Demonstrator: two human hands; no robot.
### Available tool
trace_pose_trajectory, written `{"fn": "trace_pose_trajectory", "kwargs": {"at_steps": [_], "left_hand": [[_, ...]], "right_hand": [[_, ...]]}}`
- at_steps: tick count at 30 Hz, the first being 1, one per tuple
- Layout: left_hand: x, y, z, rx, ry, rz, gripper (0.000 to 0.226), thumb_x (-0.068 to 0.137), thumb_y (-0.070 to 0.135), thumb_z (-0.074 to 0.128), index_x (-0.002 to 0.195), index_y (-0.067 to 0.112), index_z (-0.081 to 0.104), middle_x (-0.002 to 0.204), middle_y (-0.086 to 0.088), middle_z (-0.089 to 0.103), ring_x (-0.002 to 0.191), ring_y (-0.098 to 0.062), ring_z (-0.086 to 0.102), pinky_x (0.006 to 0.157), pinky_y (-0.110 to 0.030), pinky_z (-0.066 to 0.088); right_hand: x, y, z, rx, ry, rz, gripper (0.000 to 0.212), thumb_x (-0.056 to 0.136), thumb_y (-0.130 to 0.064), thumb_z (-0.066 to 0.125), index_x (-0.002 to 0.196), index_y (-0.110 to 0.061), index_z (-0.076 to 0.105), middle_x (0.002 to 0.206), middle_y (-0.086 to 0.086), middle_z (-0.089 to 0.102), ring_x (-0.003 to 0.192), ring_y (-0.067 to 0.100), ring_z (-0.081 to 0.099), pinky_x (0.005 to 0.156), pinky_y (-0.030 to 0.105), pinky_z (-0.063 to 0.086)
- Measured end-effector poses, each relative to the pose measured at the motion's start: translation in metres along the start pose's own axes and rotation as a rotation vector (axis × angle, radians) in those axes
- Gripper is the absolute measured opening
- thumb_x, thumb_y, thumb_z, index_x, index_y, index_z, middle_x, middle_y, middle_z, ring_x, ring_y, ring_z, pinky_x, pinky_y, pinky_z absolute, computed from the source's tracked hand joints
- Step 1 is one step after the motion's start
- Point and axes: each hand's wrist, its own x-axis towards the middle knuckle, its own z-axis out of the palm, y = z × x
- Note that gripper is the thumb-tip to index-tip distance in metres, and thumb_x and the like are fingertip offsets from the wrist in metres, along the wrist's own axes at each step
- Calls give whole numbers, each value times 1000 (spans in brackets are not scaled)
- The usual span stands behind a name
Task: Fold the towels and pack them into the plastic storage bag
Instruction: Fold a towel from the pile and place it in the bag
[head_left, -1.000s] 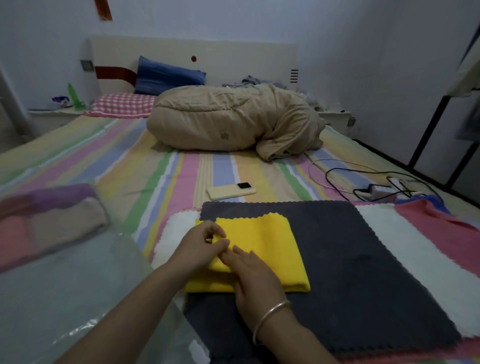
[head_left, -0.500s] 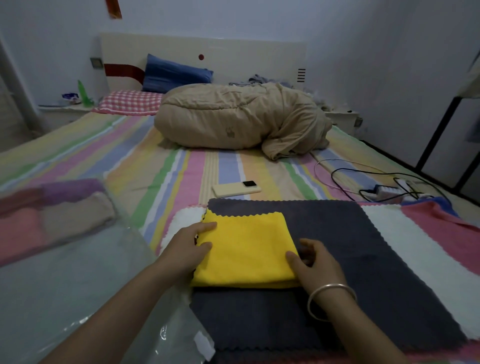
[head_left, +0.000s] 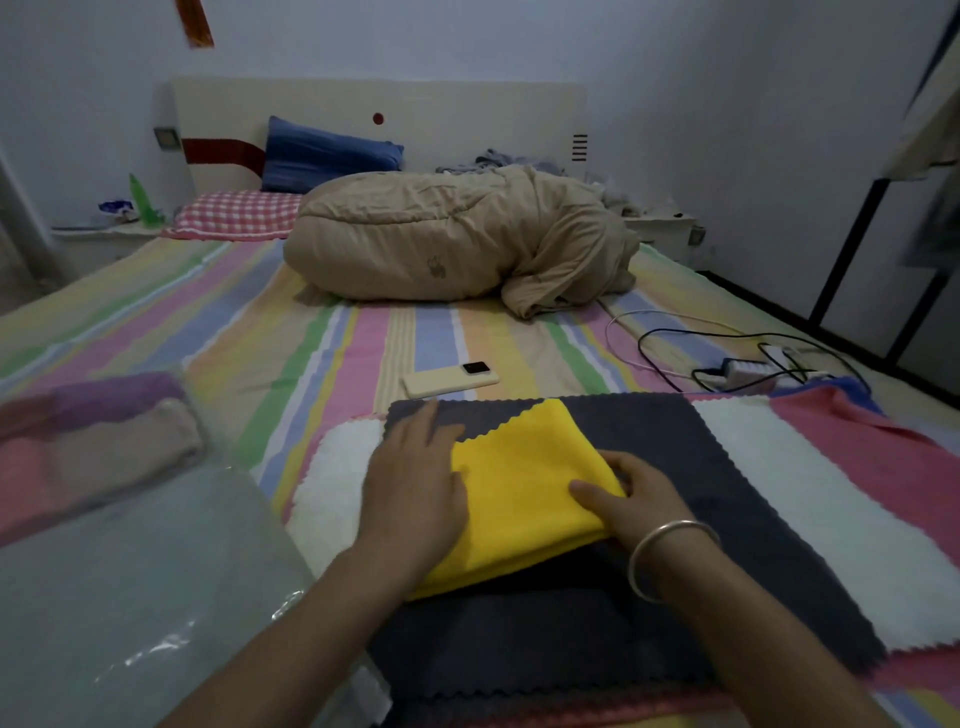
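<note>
Striped bedsheet (head_left: 291, 332) in pastel bands, spread over a wide bed under pale walls, white headboard (head_left: 467, 111) at the far end. Against it, a blue pillow (head_left: 322, 153) and a red checked pillow (head_left: 239, 213); before them, a bundled tan duvet (head_left: 441, 239). Mid-sheet, a cream phone (head_left: 451, 376) lying flat; off right, tangled black cables and a power strip (head_left: 748, 369). Nearer, a dark grey towel (head_left: 675, 457) laid flat over white and pink ones. On it, the folded yellow towel (head_left: 524, 493): left hand (head_left: 415, 483) resting at its left edge, fingers straight; right hand (head_left: 639, 499) gripping its right edge, thumb on top, bangle on the wrist. At left, the clear plastic storage bag (head_left: 130, 587), folded towels (head_left: 88, 447) showing inside.
</note>
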Motion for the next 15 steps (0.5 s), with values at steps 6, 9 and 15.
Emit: {"fn": "trace_pose_trajectory", "kwargs": {"at_steps": [6,9,15], "left_hand": [[0,76,57,119,-428,150,61,103,42,21,155,18,1,162,-2,-6,149,-19,-8,120,-45,-6],[-6,73,80,227,-449,143,73,92,57,1,154,20,-7,161,-2,-15,147,-20,-17,116,-51,-15],[-15,67,91,207,-358,157,92,71,60,-19,154,22,-8,160,-1,-17,147,-20,-20,113,-56,-17]], "right_hand": [[1,30,-45,-246,-182,-95,77,89,-1,57,145,-42,24,149,-8,32,129,19,41,97,32,41],[3,35,-48,-301,-281,-109,71,88,3,49,134,-48,32,149,-6,31,120,13,43,80,18,42],[11,29,-37,-242,-217,-86,61,88,1,50,133,-38,41,146,-1,37,112,11,40,83,24,34]]}}
